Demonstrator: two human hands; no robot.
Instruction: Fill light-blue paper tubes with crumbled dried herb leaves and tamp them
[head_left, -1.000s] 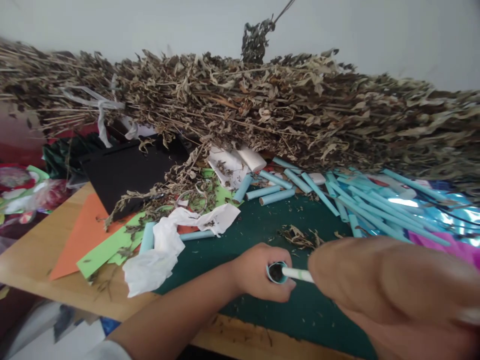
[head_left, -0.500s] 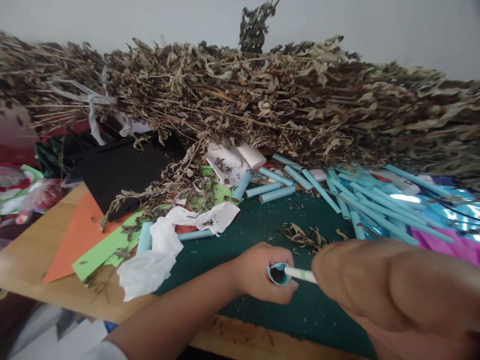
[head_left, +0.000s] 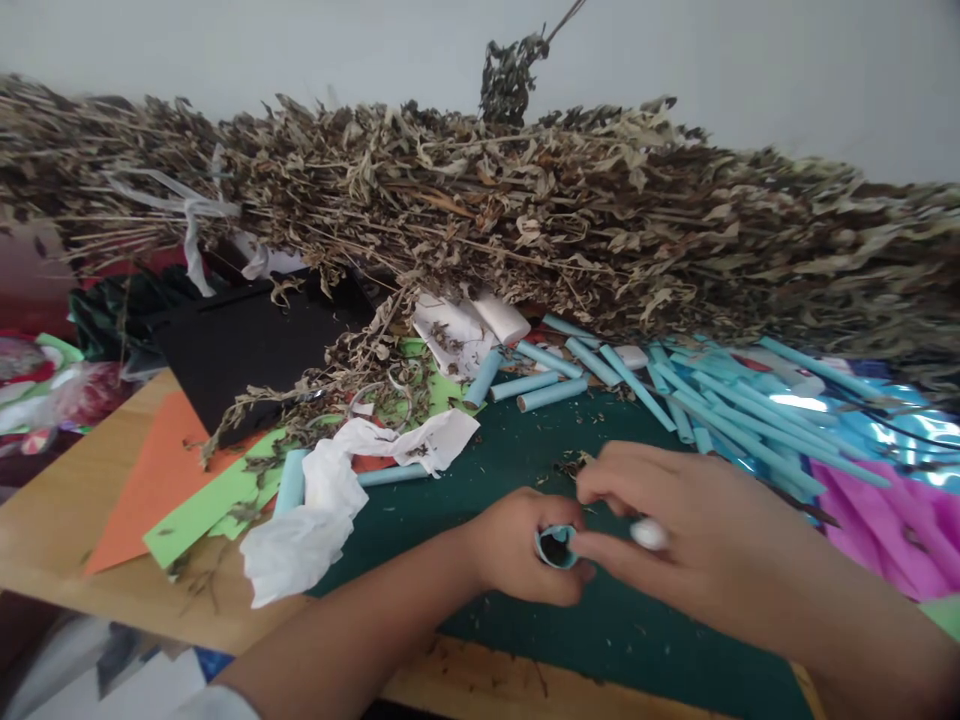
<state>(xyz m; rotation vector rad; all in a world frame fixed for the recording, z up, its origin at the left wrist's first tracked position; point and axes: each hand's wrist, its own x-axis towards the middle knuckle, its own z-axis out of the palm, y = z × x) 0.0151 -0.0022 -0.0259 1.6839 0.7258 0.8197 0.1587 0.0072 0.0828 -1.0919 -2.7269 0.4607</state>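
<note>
My left hand (head_left: 525,545) is closed around a light blue paper tube (head_left: 546,560), whose open end faces up toward me. Dark, crumbled stuff shows inside it. Close by on the right, my right hand (head_left: 675,520) has a white stick tucked in its curled fingers; only the stick's rounded white end (head_left: 649,535) shows. The right thumb reaches the tube's rim, and the index finger is bent beside some dried leaves (head_left: 570,466) on the dark green mat (head_left: 510,640). The hand covers part of those leaves.
A long bundle of dried plants (head_left: 450,200) lies along the wall. Several blue paper tubes (head_left: 551,393) are scattered before it, with more at right near pink paper (head_left: 874,525). Crumpled white tissue (head_left: 319,500), green paper (head_left: 214,495) and a black flat item (head_left: 255,340) are at left.
The white stick has come away from the tube's opening and now sits within my right hand. That hand has turned and moved left to the tube and leaves. My left hand stays in place.
</note>
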